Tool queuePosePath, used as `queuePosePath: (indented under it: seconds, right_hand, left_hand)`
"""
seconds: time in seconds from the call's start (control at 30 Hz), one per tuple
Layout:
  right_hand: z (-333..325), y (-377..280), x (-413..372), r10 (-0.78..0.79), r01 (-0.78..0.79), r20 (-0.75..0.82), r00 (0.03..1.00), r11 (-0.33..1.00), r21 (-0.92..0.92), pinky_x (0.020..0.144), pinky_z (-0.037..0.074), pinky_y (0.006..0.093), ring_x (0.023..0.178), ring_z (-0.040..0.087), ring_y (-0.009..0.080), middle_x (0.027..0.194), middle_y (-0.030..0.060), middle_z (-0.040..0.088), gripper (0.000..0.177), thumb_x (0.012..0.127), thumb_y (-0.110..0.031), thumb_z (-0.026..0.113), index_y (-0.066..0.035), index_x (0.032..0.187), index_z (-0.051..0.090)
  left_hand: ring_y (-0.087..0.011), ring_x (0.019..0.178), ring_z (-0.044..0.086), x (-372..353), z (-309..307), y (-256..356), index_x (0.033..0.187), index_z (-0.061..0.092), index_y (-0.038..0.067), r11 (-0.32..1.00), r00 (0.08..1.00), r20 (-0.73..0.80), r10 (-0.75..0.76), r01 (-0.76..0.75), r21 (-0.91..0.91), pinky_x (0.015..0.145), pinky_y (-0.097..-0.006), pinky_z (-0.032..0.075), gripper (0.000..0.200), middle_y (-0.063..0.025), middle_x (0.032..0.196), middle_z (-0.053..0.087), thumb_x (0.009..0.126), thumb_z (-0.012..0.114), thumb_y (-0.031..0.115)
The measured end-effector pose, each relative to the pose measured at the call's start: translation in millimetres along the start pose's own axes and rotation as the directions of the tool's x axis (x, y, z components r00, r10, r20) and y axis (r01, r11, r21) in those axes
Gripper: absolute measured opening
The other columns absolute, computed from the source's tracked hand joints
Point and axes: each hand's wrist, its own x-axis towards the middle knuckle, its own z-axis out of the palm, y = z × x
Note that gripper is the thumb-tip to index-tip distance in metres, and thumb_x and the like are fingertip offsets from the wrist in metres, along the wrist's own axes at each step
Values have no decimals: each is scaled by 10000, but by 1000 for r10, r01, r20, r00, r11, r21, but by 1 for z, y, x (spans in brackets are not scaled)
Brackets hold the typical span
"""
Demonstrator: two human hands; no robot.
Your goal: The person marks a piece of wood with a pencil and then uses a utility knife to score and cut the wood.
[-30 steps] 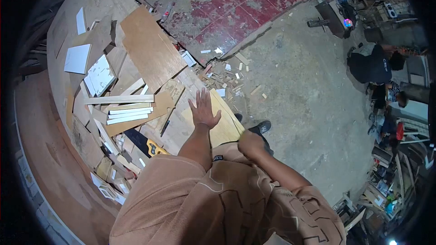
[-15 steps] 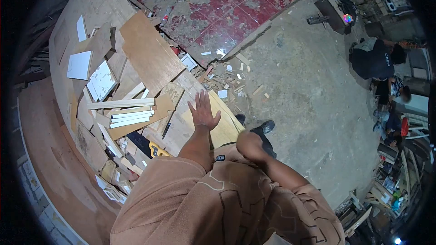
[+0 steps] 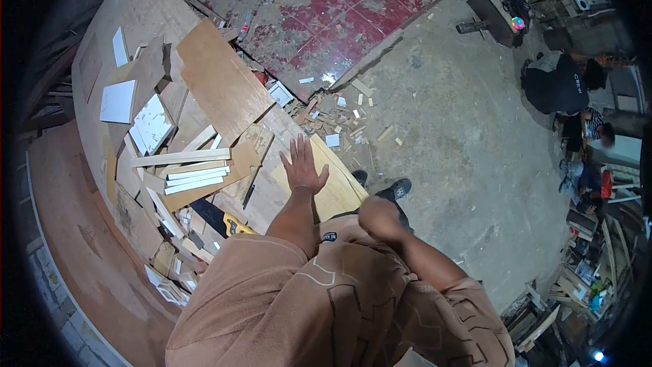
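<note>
My left hand [image 3: 303, 166] lies flat with spread fingers on a pale plywood board [image 3: 337, 187] at the edge of the workbench. My right hand [image 3: 380, 219] is closed in a fist just past the board's near corner, close to my body. Whatever it may hold is hidden, and the hand is slightly blurred. Left of my left forearm lie a handsaw [image 3: 221, 217] with a yellow handle and a dark pen-like tool [image 3: 250, 194]. Several white-faced strips [image 3: 197, 178] rest on a brown offcut beyond them.
A brown plywood sheet [image 3: 221, 75] and white panels [image 3: 153, 122] lie farther along the bench. Wood scraps [image 3: 339, 119] litter the concrete floor. Another person [image 3: 560, 85] crouches at the right. A dark box [image 3: 496, 20] stands at the back right.
My right hand has shifted very slightly to the right. The left hand stays flat on the board, and the view has barely moved.
</note>
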Motion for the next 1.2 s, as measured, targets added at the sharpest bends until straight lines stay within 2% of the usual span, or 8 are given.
queuePosePath:
  seconds: [0.07, 0.17, 0.33, 0.4, 0.6, 0.67, 0.93, 1.2]
  right_hand:
    - [21, -5, 43, 33, -31, 69, 997, 999, -25, 738, 551, 484, 912, 682, 390, 962, 265, 672, 251, 856, -129, 499, 22, 982, 654]
    - [44, 1, 70, 40, -33, -142, 989, 998, 49, 781, 551, 474, 914, 688, 386, 996, 249, 681, 293, 881, -131, 460, 19, 1002, 682]
    - [11, 18, -36, -4, 10, -78, 997, 997, 73, 818, 534, 477, 942, 673, 401, 1026, 267, 668, 319, 896, -133, 419, 23, 1018, 669]
    - [0, 15, -54, 113, -110, -42, 993, 992, 69, 846, 523, 477, 957, 667, 401, 1028, 266, 668, 322, 898, -129, 410, 20, 995, 678]
    - [44, 2, 59, 73, -73, -40, 997, 997, -8, 812, 545, 447, 963, 675, 381, 1031, 250, 676, 288, 888, -119, 448, 8, 951, 698]
    - [55, 1, 81, 79, -62, -196, 977, 994, 91, 773, 549, 454, 928, 681, 375, 1007, 229, 682, 266, 833, -152, 527, 12, 981, 677]
    - [-1, 9, -46, 85, -85, 2, 996, 996, 12, 789, 551, 446, 955, 674, 389, 1082, 238, 666, 313, 887, -122, 447, 24, 1045, 676]
    - [38, -1, 63, 38, -31, -88, 995, 996, 85, 860, 525, 460, 1011, 655, 394, 1109, 261, 648, 337, 895, -138, 427, 27, 1044, 680]
  left_hand:
    - [-331, 1475, 61, -1, 0, -1, 1519, 117, 40, 1000, 1000, -4, -1, 1, 3, 1137, -620, 33, 961, -134, 1591, 111, 800, 536, 522]
    - [-329, 1475, 60, 2, -1, -4, 1519, 119, 40, 1000, 1000, 0, 0, 0, -12, 1137, -619, 30, 958, -135, 1591, 112, 803, 527, 529]
    - [-329, 1475, 64, 0, 1, -3, 1517, 128, 39, 1000, 1000, 7, -2, 2, -18, 1136, -620, 30, 954, -133, 1592, 112, 806, 519, 540]
    - [-328, 1475, 64, 0, 2, -3, 1516, 129, 38, 1000, 1000, 7, -7, 7, -15, 1136, -619, 30, 953, -132, 1592, 113, 806, 522, 538]
    - [-321, 1476, 60, -2, 0, -2, 1514, 149, 42, 1000, 1000, -12, -4, 4, -1, 1138, -621, 30, 945, -125, 1590, 124, 808, 514, 553]
    - [-314, 1475, 64, 1, 2, -3, 1516, 158, 53, 1000, 1000, -25, -4, 5, 25, 1140, -623, 34, 942, -112, 1590, 129, 808, 501, 572]
    - [-306, 1478, 42, 0, -1, -1, 1520, 136, 59, 999, 1000, 20, -19, 19, 28, 1145, -616, 15, 947, -101, 1596, 97, 815, 499, 577]
    - [-304, 1475, 66, 3, 1, -3, 1520, 149, 62, 999, 1000, -17, -16, 16, 33, 1146, -614, 29, 943, -99, 1595, 105, 813, 508, 572]
